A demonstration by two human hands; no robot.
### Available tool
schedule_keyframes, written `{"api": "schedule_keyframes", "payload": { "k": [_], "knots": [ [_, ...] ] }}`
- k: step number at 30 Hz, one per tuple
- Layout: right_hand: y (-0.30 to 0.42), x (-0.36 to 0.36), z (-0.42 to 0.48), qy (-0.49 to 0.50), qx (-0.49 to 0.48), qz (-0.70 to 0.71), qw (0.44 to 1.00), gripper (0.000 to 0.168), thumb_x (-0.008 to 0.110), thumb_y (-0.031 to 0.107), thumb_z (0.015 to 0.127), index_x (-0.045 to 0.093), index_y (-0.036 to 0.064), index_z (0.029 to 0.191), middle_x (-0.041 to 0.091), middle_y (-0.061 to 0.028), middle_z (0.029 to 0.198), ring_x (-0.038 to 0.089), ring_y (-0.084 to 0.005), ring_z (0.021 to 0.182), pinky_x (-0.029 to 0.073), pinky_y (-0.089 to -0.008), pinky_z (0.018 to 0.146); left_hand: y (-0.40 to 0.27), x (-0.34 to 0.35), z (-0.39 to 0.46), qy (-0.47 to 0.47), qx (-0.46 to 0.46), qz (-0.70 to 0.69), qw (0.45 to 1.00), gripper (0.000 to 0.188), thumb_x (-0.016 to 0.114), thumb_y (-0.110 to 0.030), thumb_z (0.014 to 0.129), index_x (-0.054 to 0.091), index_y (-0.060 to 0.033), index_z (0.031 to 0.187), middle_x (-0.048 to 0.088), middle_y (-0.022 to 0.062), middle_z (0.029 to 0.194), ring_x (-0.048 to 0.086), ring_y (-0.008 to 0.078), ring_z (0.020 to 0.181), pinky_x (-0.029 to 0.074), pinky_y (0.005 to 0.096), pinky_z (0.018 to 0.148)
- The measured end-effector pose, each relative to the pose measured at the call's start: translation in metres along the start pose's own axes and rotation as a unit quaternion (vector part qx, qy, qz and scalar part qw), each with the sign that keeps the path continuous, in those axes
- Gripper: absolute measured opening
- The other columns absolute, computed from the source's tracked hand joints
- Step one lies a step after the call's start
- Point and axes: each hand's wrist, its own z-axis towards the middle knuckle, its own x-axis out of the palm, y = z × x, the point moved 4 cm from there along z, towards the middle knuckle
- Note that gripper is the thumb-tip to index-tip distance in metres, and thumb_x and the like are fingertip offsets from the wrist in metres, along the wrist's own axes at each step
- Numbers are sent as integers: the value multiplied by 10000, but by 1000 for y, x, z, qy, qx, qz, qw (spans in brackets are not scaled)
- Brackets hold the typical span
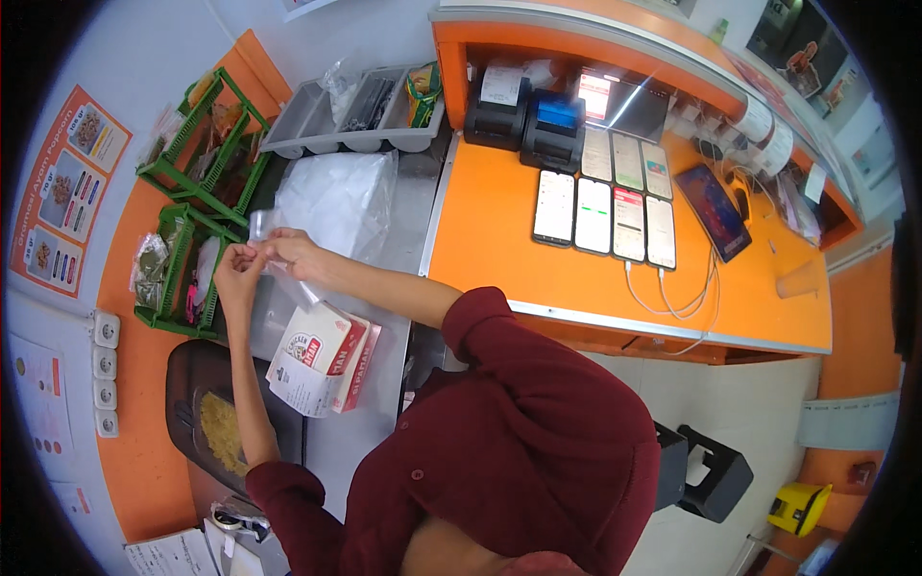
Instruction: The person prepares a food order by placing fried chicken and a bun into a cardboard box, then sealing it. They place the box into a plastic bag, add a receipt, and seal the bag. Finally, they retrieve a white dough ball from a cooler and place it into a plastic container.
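Both my hands meet at the left over the grey metal counter. My left hand (239,270) pinches the edge of a small clear plastic bag (301,289). My right hand (292,252) grips the same bag with its fingertips against those of the left. The bag's lower end hangs towards two red and white cardboard food boxes (317,338), with a printed paper slip (306,389) on the nearer one. Behind my right hand lies a stack of white bags in clear plastic (335,198).
Green plastic baskets (205,165) with sachets stand beyond my left hand. A grey divided tray (306,129) is at the back. A dark container (191,381) of yellow food stands at lower left. Several phones (594,216) and receipt printers (551,129) occupy the orange counter.
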Motion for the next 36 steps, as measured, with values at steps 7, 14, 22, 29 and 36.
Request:
{"api": "schedule_keyframes", "payload": {
  "k": [7, 14, 22, 29, 36],
  "knots": [
    [-33, -3, -3, 67, 2, -88, 994, 165, 704, 91, 722, 539, 82, 730, 540, -19, 652, 519, -110, 524, 389, -234, 428, 58, -24, 3, 150, -130, -23, 980, 162, 631, -33, 752, 573, 27, 891, 598, 45, 752, 548, 75, 634, 440, 185, 527],
    [-10, -27, 25, -86, -215, -330, 915, 131, 696, 128, 712, 617, 57, 788, 582, -33, 708, 554, -149, 635, 449, -307, 549, 97, -46, 12, -148, -123, -146, 970, 146, 471, -28, 855, 557, -23, 973, 612, 88, 875, 597, 157, 759, 501, 267, 678],
    [0, -54, 64, -74, 80, 33, 994, 93, 587, 91, 771, 556, 48, 848, 536, -67, 795, 529, -182, 761, 462, -347, 698, 211, -65, 18, 52, -291, -678, 673, 169, 450, -144, 887, 544, -27, 964, 614, 97, 969, 580, 200, 902, 459, 346, 831],
    [106, -136, 136, 70, 197, 197, 958, 151, 424, 147, 746, 426, 111, 599, 345, -17, 500, 376, -172, 456, 314, -331, 395, 102, -39, 42, 18, -274, -544, 793, 187, 468, -165, 894, 537, -25, 998, 581, 71, 860, 560, 166, 814, 453, 301, 760],
    [78, 2, 15, 136, 48, -70, 987, 280, 612, 213, 778, 439, 138, 985, 359, 22, 581, 338, -93, 480, 329, -240, 467, 102, -98, -4, -41, 112, 396, 911, 427, 560, -397, 811, 600, -54, 1063, 606, 212, 890, 607, 302, 799, 476, 385, 669]
  ]
}}
